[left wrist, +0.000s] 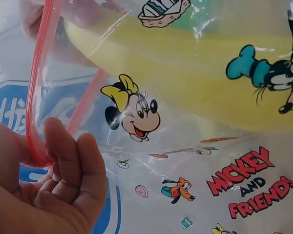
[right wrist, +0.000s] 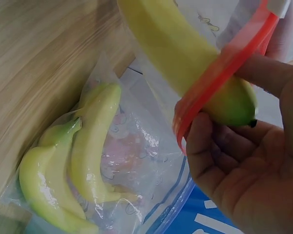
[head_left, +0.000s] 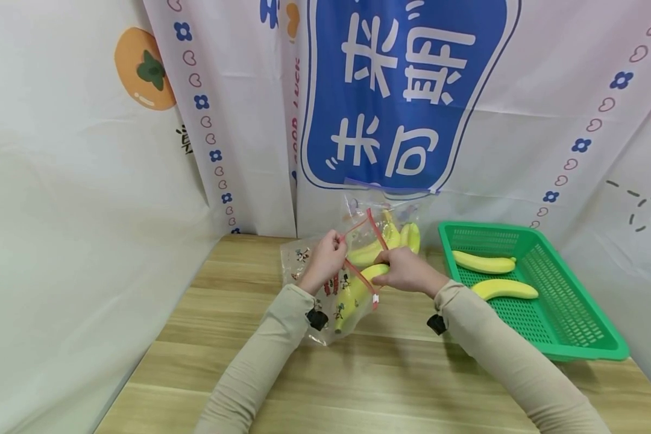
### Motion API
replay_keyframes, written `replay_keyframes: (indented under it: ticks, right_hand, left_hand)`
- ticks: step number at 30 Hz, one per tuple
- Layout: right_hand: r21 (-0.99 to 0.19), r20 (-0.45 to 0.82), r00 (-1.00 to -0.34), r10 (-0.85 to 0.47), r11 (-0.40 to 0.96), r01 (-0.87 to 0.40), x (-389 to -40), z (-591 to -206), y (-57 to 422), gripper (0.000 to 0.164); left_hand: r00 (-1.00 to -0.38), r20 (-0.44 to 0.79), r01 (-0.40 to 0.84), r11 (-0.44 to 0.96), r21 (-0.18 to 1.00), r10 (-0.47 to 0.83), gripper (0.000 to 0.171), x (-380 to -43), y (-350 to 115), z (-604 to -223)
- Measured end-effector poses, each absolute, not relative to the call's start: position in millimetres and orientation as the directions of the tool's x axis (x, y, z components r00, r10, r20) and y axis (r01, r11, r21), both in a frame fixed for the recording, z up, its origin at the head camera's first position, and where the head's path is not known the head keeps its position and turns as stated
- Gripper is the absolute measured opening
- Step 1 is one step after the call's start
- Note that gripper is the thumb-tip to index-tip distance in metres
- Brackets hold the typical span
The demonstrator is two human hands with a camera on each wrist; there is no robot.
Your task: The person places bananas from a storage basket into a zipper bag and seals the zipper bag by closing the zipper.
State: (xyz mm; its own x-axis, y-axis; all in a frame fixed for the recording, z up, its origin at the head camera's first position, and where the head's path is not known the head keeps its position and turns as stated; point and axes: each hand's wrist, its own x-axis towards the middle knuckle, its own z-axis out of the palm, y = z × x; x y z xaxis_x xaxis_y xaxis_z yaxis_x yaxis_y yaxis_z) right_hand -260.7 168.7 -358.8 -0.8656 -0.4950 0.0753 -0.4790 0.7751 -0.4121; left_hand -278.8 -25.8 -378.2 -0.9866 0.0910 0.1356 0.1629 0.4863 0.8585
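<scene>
My left hand (head_left: 325, 262) pinches the red zip edge (left wrist: 36, 92) of a clear plastic bag (head_left: 302, 253) printed with cartoon figures. Its mouth is spread apart between my two hands. A yellow banana (head_left: 352, 298) lies mostly inside, slanting down toward the bag's lower end. Around the banana's greenish tip (right wrist: 239, 105), at the mouth, my right hand (head_left: 409, 271) has its thumb and fingers. The red strip crosses over the banana there, and a white slider (head_left: 376, 299) sits at one end of it.
Behind the hands, a second clear bag with a purple zip (head_left: 390, 188) holds several bananas (right wrist: 53, 170) and leans at the wall cloth. A green basket (head_left: 580, 301) stands at the right with two bananas (head_left: 504, 289) inside. Everything rests on a wooden table (head_left: 195, 355).
</scene>
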Motion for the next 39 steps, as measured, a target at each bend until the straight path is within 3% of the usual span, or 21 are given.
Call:
replay_keyframes:
  ticks: [19, 39]
  right_hand:
    - [-0.393, 0.015, -0.8, -0.6, 0.732, -0.557, -267.6, -361.8, 165.7, 0.022]
    - [-0.4, -0.041, -0.794, -0.607, 0.738, -0.544, -268.2, -364.2, 160.6, 0.013]
  left_hand:
    - [-0.979, 0.153, 0.197, 0.432, 0.88, 0.133, 0.016, -279.7, -22.6, -375.0]
    - [-0.97, 0.209, 0.241, 0.374, 0.896, 0.123, 0.013, -276.9, -17.7, -369.3]
